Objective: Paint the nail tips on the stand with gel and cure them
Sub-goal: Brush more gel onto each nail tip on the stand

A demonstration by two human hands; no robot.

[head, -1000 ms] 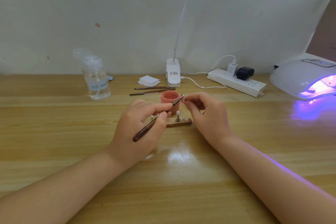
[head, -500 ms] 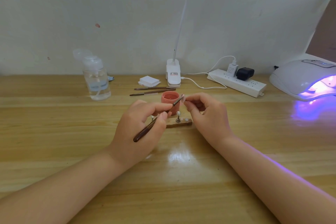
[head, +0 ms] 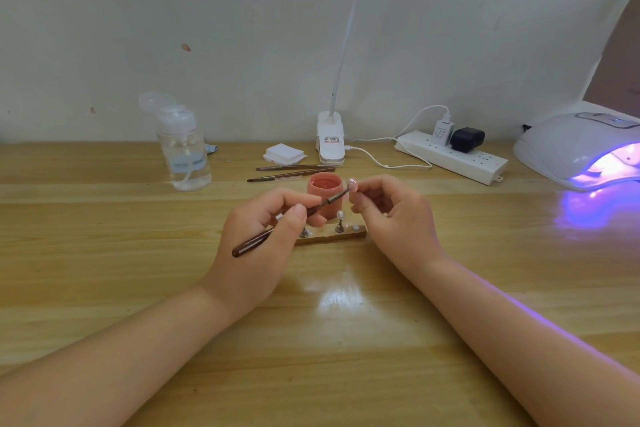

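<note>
Hands hold brush (head: 287, 218) against pale pink nail tip (head: 353, 183).

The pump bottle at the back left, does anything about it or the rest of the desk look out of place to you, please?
Only small things: the pump bottle has its flip cap open, and the curing lamp glows purple with nothing visibly inside. No spills or damage show.

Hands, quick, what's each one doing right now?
Left hand: grips the brush, bristles at the nail tip.
Right hand: pinches the nail tip.
</note>
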